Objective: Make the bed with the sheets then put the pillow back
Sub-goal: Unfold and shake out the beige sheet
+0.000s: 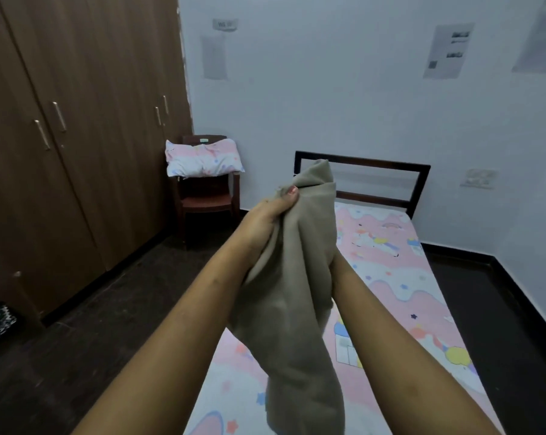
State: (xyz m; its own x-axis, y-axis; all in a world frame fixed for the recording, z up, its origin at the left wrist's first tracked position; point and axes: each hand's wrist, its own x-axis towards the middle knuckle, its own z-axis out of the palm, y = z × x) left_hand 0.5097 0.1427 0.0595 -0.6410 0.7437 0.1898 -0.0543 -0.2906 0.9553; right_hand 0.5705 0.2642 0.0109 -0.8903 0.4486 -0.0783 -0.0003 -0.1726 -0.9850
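Grey-beige cloth, a bunched sheet, hangs in the air above the bed, gathered between both outstretched arms. The left hand is closed on its upper part, thumb pressed across the fabric. The right hand is almost wholly hidden behind the folds, so its grip cannot be told. The bed carries a pink patterned cover with cartoon prints, and its dark headboard stands against the white wall. The matching pillow lies on a dark red chair beside the brown wardrobe, well apart from the bed.
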